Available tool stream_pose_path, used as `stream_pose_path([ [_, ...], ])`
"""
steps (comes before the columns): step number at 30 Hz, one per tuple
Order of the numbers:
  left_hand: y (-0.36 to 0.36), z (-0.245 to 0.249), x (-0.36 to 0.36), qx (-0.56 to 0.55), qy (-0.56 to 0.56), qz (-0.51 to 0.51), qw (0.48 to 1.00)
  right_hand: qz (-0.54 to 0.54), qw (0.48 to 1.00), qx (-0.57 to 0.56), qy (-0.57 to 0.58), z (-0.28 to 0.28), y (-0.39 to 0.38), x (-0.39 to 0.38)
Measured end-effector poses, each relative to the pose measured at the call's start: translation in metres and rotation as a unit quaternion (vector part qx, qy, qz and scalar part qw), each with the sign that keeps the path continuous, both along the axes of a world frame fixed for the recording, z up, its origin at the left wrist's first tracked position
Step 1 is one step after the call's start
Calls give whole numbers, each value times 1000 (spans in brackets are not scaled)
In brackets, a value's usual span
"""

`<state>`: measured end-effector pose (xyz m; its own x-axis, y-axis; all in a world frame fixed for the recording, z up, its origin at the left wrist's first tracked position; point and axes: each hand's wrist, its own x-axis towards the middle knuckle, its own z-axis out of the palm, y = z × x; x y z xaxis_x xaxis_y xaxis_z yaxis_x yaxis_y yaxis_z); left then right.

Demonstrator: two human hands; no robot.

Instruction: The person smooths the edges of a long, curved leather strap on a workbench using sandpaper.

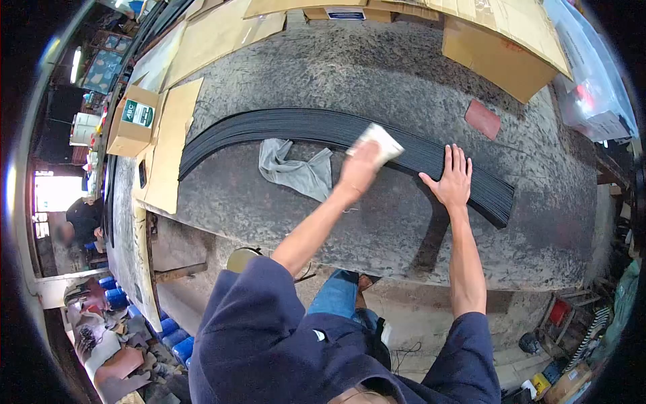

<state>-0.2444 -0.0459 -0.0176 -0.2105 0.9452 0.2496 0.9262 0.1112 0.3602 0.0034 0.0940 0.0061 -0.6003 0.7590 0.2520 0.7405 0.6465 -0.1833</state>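
Note:
A long bundle of thin black strips (pixel 269 122) lies in a curve across the worktable, its strips side by side. My left hand (pixel 360 167) is closed on a whitish pad, perhaps a folded cloth (pixel 383 142), and presses it against the middle of the bundle. Farther right, my right hand (pixel 453 180) rests flat on the strips with its fingers spread, holding nothing. A crumpled grey cloth (pixel 294 167) lies just left of my left hand, along the bundle's near edge.
The worn dark worktable (pixel 377 229) carries a reddish patch (pixel 483 120) at the right. Cardboard (pixel 501 57) lines its far side. A clear plastic bin (pixel 592 87) stands far right, an ABC box (pixel 136 120) left. Another person (pixel 84 219) is at far left.

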Motion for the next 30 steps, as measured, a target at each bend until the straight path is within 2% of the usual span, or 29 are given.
stream_pose_path([
  [1,2,9,-21,-54,-53,100,992,-1,1000,2,2,2,1,-1],
  [3,13,-33,-21,32,15,232,972,-4,1000,-4,-1,4,-1,-2],
  [5,4,-19,39,40,13,27,999,-1,1000,-6,5,-1,-3,-2],
  [6,1,-14,51,26,63,-51,996,1,1000,1,7,-1,0,-1],
  [7,0,-9,34,29,59,-50,997,1,1000,5,4,0,2,0],
  [9,-5,3,-14,-20,27,70,997,-2,1000,-5,2,2,2,-1],
  [13,10,11,37,-25,-61,135,989,-1,1000,1,5,0,0,-1],
  [14,4,12,33,-28,-61,140,988,-2,1000,-7,7,0,0,-2],
  [17,1,-2,11,3,-9,-3,1000,-4,1000,-27,4,9,0,-3],
  [18,3,26,-18,1,-137,108,985,-5,1000,-25,1,10,4,1],
  [19,10,25,-12,0,-138,105,985,-5,1000,-20,2,10,6,4],
  [21,21,19,12,-2,-75,211,975,-3,1000,-19,13,7,-1,-2],
  [22,18,-5,44,-6,-115,103,988,-2,1000,0,21,2,-1,-3],
  [23,16,-7,39,-4,-116,105,988,1,1000,2,20,4,0,-4],
  [25,10,-4,22,-23,-43,-63,997,4,1000,-18,10,9,1,-2],
  [26,11,3,-11,1,-40,44,998,2,1000,-11,13,7,1,-2],
  [30,30,-1,28,-16,-12,55,998,-5,1000,-27,1,5,1,-3],
])
